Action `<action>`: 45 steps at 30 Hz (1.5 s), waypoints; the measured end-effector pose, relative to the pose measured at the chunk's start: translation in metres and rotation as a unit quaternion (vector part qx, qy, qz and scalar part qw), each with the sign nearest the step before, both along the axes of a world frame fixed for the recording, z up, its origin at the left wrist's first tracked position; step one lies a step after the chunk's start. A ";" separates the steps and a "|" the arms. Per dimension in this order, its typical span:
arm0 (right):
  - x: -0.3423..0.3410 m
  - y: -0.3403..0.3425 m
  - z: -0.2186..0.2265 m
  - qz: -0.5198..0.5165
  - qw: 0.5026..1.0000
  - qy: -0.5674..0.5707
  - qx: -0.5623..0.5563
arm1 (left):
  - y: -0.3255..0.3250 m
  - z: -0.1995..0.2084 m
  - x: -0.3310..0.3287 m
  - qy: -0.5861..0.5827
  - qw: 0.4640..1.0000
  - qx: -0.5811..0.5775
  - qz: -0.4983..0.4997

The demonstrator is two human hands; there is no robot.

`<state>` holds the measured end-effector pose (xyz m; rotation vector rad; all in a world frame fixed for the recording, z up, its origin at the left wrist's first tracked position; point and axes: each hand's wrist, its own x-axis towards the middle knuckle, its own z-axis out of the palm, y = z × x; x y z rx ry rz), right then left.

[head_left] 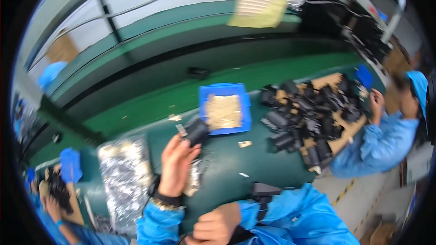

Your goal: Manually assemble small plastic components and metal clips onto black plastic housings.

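"Where's the black part [197, 132]?"

"Just beside the near left corner of the blue bin [245, 111], pinched in the left hand [175, 162]. I can't tell whether it touches."

"And from that grip?"

"Beyond the fingertips, up towards the bin. Its long axis is too blurred to call."

"The right hand [214, 224]?"

"Well apart on the bin's near side, fingers curled; can't tell whether anything's inside. The left is clearly nearer the bin."

Left hand [176, 167] extended, right hand [214, 223] curled
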<state>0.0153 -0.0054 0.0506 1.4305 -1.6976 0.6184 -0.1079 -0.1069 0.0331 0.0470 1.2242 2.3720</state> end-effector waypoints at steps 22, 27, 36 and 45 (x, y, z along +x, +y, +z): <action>-0.056 0.096 -0.020 -0.132 0.804 -0.503 -0.288 | 0.015 0.010 0.016 0.097 0.992 -0.083 -0.022; -0.056 0.095 -0.011 -0.110 0.781 -0.552 -0.270 | 0.005 0.016 0.016 0.126 0.987 -0.096 -0.039; -0.055 0.093 -0.014 0.010 0.650 -0.666 -0.366 | 0.009 0.011 0.017 0.160 0.983 -0.066 -0.067; -0.052 0.089 -0.011 0.024 0.556 -0.701 -0.447 | 0.003 -0.011 0.013 0.473 0.843 -0.253 0.026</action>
